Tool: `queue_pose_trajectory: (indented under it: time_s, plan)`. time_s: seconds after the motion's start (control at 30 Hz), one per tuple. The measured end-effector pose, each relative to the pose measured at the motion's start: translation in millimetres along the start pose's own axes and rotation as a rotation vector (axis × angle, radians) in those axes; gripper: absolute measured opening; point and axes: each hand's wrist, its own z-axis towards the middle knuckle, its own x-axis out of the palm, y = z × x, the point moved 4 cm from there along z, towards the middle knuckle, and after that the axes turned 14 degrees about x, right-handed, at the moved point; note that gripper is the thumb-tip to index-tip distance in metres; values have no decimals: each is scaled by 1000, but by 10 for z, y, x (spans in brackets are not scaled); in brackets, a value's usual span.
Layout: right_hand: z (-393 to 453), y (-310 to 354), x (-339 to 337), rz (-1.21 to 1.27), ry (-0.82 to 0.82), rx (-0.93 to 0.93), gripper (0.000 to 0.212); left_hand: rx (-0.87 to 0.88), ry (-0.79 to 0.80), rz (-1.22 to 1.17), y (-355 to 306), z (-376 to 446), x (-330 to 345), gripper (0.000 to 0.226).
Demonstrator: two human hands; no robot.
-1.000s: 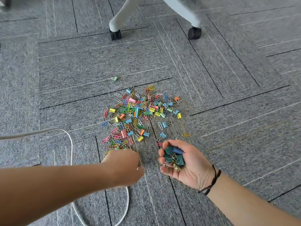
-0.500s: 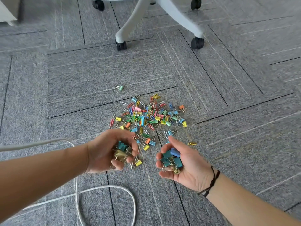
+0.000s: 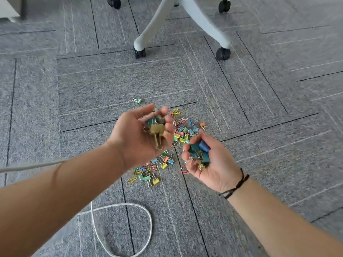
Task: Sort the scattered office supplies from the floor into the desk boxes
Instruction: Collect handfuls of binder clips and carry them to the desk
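left hand [image 3: 137, 138] cupped round our gold and teal binder clips [image 3: 156, 127] | right hand [image 3: 209, 164] cradling teal and blue clips [image 3: 199, 152] | clip pile [image 3: 167, 145] on carpet [image 3: 111, 86] beneath | we judge: mid-gather, next carry to boxes, unseen

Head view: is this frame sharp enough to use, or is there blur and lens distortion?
Head view: motion blur smears the carpet toward the edges and softens the left hand; right hand and clip pile read clearly; wide-angle bending shows in the carpet seams; soft, even light.
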Motion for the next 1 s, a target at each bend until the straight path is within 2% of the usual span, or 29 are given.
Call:
queue_pose_trajectory:
  time_s: [0.23, 0.43, 0.53, 0.63, 0.77, 0.87, 1.0]
  plan:
    - [-1143, 230, 760, 92, -18, 54, 45, 105, 99, -264, -443, -812, 1291, 25]
    - [-2559, 406, 1733, 250, -128, 133, 39, 263, -49, -230, -1091, -2067, 2224, 32]
    - [-3382, 560, 2415, 337, -135, 144, 37, 348, -198, -223, -1530, -2827, 2892, 34]
    - [-4322, 689, 3280, 291, -97, 175, 33, 380, -339, -240, -1968, -3587, 3590, 29]
    - [-5350, 831, 4336, 122, -25, 185, 36, 411, -460, -264, -2506, -4391, 4266, 34]
    - [-5748, 866, 4959, 29, -3, 190, 34, 486, -497, -341, -2903, -4864, 4449, 31]
    - [-5783, 806, 5706, -49, 7, 230, 33, 586, -512, -489, -3432, -5359, 4388, 26]
